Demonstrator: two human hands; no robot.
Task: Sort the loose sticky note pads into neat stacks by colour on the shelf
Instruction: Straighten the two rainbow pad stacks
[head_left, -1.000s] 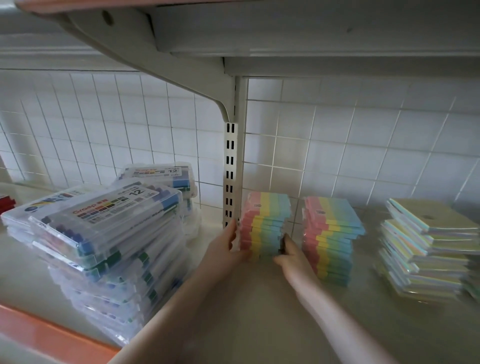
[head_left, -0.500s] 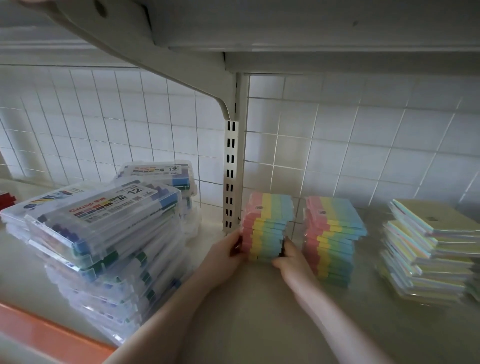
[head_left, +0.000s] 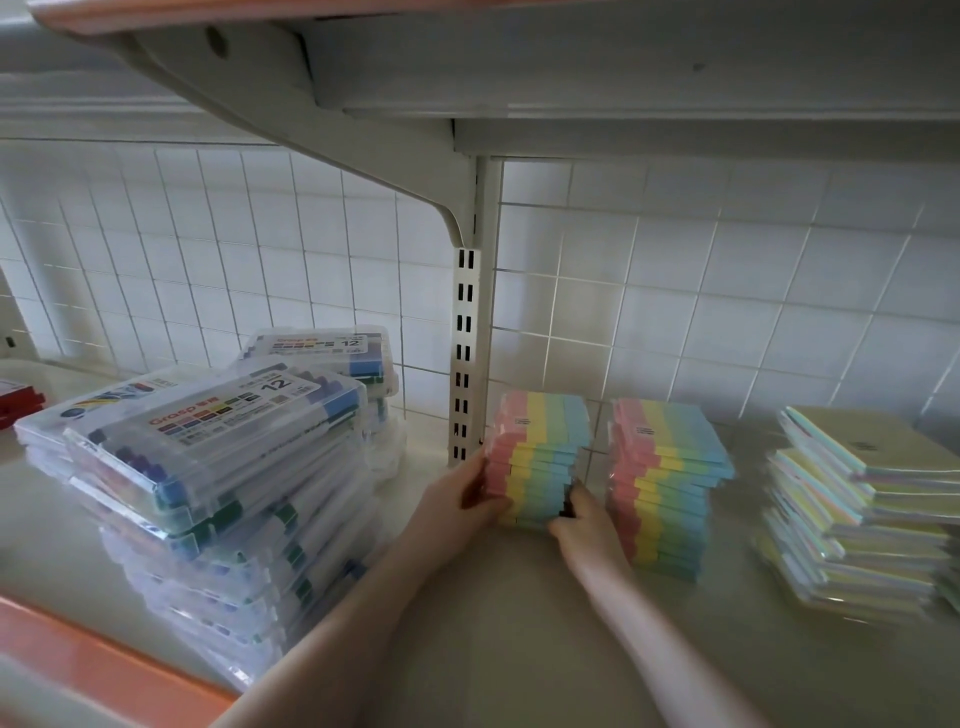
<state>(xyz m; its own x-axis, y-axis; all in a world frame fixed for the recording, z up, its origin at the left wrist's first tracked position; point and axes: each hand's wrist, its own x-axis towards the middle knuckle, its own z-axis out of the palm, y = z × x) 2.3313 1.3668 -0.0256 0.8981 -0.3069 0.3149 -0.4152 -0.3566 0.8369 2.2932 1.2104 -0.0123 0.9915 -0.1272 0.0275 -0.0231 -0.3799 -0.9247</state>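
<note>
Shelf (head_left: 519, 649) runs wide under you, wire-grid back panel (head_left: 727, 312) behind, slotted upright post (head_left: 464, 353) at centre. Biggest item: the pile of clear marker cases (head_left: 218, 499) on the left, well apart from your work, leave it. Far right, a messy fanned pile of pale yellow-green pads (head_left: 857, 514), edges sticking out every way; judged not yet tidied. Middle: second rainbow stack (head_left: 665, 483), stepped and leaning a bit, just beside the one you hold. Task item: the rainbow sticky note stack (head_left: 537, 457) sits on the shelf right by the post base. Your left hand (head_left: 457, 499) wraps its pink side, fingers curled onto the front edge; your right hand (head_left: 582, 519) clamps the blue side low down, fingers curled round the corner. So both hands squeeze it between them. To do this well: press inward evenly from both sides, then tap the front face flat so the pads line up, since upper pads look slightly offset. Keep the base flat on the shelf, don't lift. Watch the right knuckles, close to the neighbouring stack; a nudge could topple it.
</note>
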